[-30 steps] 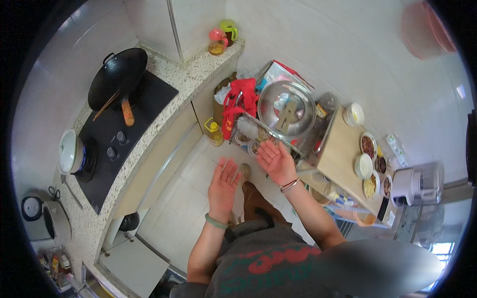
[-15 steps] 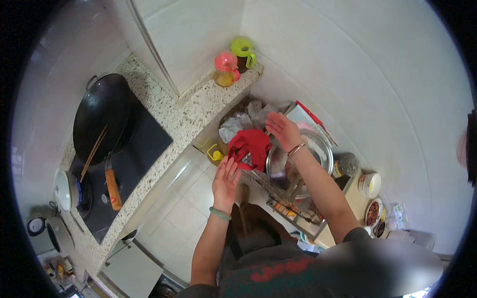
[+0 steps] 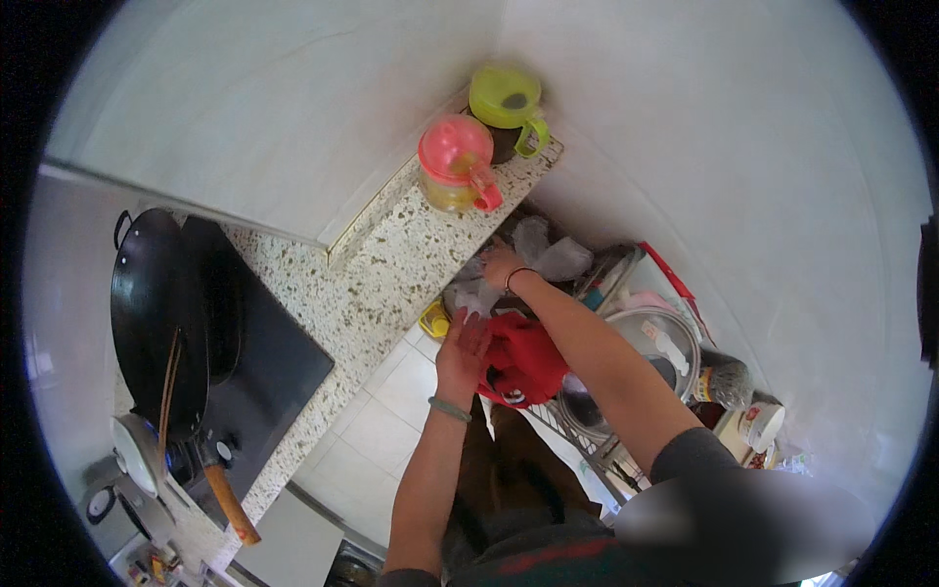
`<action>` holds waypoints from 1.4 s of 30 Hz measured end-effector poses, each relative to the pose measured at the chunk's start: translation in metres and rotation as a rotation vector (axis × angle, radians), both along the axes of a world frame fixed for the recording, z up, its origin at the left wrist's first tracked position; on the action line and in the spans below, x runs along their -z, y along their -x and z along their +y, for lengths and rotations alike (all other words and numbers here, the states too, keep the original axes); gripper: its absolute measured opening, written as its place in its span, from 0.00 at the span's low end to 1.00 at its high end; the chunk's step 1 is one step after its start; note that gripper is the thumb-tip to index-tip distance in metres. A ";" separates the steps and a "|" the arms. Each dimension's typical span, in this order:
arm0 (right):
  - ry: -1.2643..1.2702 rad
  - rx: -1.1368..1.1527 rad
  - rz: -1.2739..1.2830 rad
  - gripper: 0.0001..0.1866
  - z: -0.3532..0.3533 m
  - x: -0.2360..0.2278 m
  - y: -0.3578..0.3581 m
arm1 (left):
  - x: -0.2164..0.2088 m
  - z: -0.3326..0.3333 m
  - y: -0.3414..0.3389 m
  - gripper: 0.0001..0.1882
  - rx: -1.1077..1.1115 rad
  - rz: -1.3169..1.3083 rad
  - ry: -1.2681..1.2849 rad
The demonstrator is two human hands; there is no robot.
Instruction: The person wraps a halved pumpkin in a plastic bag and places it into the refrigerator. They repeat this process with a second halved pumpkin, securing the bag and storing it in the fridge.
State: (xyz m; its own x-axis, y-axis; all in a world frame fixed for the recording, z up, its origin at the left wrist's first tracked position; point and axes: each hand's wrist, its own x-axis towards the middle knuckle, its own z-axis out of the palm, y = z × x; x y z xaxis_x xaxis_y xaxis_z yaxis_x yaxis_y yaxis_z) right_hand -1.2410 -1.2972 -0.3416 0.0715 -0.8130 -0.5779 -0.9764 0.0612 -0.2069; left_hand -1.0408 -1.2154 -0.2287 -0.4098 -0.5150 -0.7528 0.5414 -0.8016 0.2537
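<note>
Below the end of the counter, my right hand [image 3: 501,266] reaches in among clear plastic bags [image 3: 562,258], and its fingers are partly lost in the plastic. My left hand [image 3: 464,354] is beside a red cloth bag [image 3: 528,354], its fingers stretched toward the bunched clear plastic in front of it. The left hand looks open. Whether the right one grips any plastic does not show. Close to the left fingertips stands a yellow container [image 3: 433,319], partly under the counter edge.
A speckled counter [image 3: 381,259] bears a pink-lidded jug [image 3: 456,161] and a green-lidded jug [image 3: 506,98] at its end. On the left a black wok [image 3: 156,313] with chopsticks sits over the cooktop [image 3: 279,362]. A steel bowl [image 3: 675,338] is on the right-hand rack.
Both hands have moved forward and down; the right has gone from over the steel bowl into the plastic bags. The view has shifted, bringing the counter's end and jugs closer.
</note>
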 end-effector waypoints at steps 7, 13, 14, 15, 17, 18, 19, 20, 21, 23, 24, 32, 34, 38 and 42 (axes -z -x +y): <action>-0.214 -0.012 -0.011 0.21 -0.007 0.024 0.023 | 0.040 -0.018 0.010 0.25 0.049 0.090 -0.051; -0.243 -0.073 -0.009 0.16 -0.005 -0.074 0.031 | 0.131 -0.037 0.038 0.34 0.694 -0.686 0.752; -0.285 -0.104 0.011 0.14 -0.004 -0.076 0.034 | 0.146 -0.043 0.045 0.35 0.817 -0.872 0.959; -0.274 -0.085 -0.011 0.14 -0.001 -0.070 0.038 | 0.153 -0.050 0.055 0.36 0.924 -1.087 1.160; -0.247 -0.052 -0.052 0.14 0.005 -0.061 0.042 | 0.164 -0.058 0.076 0.34 0.814 -1.251 1.268; -0.178 0.043 -0.054 0.14 0.007 -0.062 0.043 | 0.164 -0.061 0.078 0.31 0.890 -1.256 1.229; -0.115 0.158 -0.056 0.15 0.013 -0.073 0.046 | 0.159 -0.064 0.082 0.29 0.986 -1.247 1.197; -0.040 0.224 -0.066 0.16 0.006 -0.096 0.036 | 0.179 -0.066 0.066 0.23 0.976 -1.313 1.197; -0.044 0.243 0.022 0.16 -0.006 -0.127 0.027 | 0.201 -0.067 0.049 0.18 0.962 -1.382 1.188; 0.012 0.266 0.160 0.14 0.005 -0.129 0.046 | 0.178 -0.063 0.055 0.15 1.002 -1.244 1.151; 0.042 0.272 0.224 0.13 0.009 -0.130 0.054 | 0.159 -0.065 0.055 0.14 1.021 -1.185 1.128; -0.378 0.121 0.067 0.17 0.005 -0.048 0.082 | 0.062 -0.041 0.040 0.15 0.294 -0.663 0.651; -0.451 0.066 -0.006 0.17 -0.017 -0.042 0.061 | 0.059 -0.036 0.033 0.21 -0.052 -0.228 0.270; -0.319 0.070 -0.003 0.22 -0.010 0.019 0.042 | 0.059 -0.036 0.017 0.12 -0.167 0.115 0.109; -0.115 0.174 -0.038 0.29 -0.005 0.056 0.026 | 0.073 -0.032 -0.003 0.12 -0.187 0.137 0.060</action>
State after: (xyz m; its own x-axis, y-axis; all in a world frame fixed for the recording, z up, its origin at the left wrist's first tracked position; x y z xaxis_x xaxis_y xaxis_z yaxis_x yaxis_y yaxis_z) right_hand -1.2670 -1.3020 -0.3974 -0.0409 -0.7436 -0.6673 -0.9408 0.2536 -0.2249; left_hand -1.0383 -1.2474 -0.3017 -0.3994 -0.6333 -0.6629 0.7115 -0.6701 0.2116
